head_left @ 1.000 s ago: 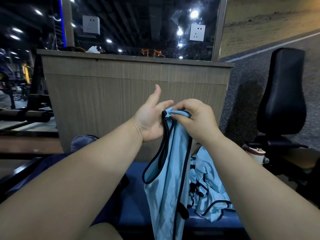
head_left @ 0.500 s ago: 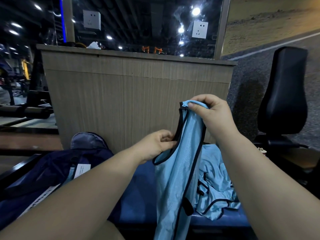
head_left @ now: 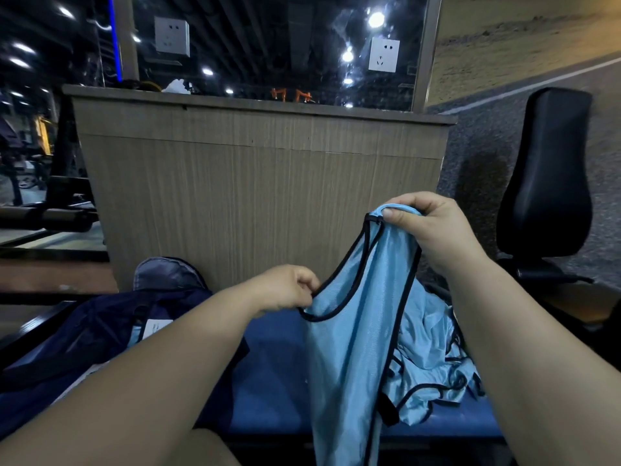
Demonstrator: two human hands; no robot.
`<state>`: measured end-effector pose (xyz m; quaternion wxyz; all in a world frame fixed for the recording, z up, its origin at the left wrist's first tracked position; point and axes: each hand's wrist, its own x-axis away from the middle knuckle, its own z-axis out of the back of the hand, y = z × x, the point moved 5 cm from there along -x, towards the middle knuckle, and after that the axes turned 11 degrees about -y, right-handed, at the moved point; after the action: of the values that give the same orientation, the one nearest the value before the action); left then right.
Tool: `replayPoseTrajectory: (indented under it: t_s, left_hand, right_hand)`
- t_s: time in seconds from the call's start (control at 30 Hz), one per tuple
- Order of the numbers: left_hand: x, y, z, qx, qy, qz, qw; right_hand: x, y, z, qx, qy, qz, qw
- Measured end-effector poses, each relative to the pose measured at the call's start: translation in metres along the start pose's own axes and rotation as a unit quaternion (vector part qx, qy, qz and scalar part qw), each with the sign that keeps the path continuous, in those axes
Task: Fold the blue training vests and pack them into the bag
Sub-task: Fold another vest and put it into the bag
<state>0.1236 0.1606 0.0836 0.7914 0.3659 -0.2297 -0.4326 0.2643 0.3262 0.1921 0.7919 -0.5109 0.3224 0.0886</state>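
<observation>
Limp, slippery vest (head_left: 353, 331) held up for folding
Right hand (head_left: 433, 227) pinches the shoulder strap; left hand (head_left: 285, 290) pinches the armhole trim, the surest hold.

At a gym bench: 2 hands, left hand (head_left: 285, 290) and right hand (head_left: 433, 227); 1 light-blue vest (head_left: 349, 348) raised; 1 heap of vests (head_left: 426, 348), number unclear; 1 navy bag (head_left: 84, 338); 2 wall sockets (head_left: 172, 36) (head_left: 383, 54); 1 black seat pad (head_left: 547, 183).

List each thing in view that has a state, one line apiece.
Held vest, unfolded, hanging from both hands.
Left hand, pinches the vest's black trim at the armhole.
Right hand, grips the vest's top strap.
Other vests, crumpled in a heap on the bench.
Bag, open, lying to the left.
</observation>
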Motion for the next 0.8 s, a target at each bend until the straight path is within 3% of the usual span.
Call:
replayPoseTrajectory:
  t_s: [0.13, 0.3, 0.43, 0.57, 0.8]
  left_hand:
    - [0.006, -0.006, 0.007, -0.029, -0.019, -0.003, 0.999]
    - [0.010, -0.004, 0.001, -0.061, -0.029, -0.069, 0.995]
    - [0.015, -0.011, -0.002, 0.017, -0.058, -0.062, 0.996]
    - [0.021, -0.015, 0.001, 0.176, -0.055, -0.063, 0.981]
    - [0.021, -0.016, 0.002, 0.257, 0.030, -0.080, 0.963]
  right_hand:
    - [0.002, 0.006, 0.000, -0.007, -0.019, -0.022, 1.000]
    - [0.002, 0.010, 0.006, -0.012, 0.008, -0.021, 1.000]
    - [-0.001, 0.018, 0.014, 0.017, 0.038, -0.042, 0.998]
    - [-0.002, 0.028, 0.023, 0.035, 0.055, -0.065, 0.996]
    - [-0.006, 0.037, 0.024, 0.055, 0.094, -0.080, 0.991]
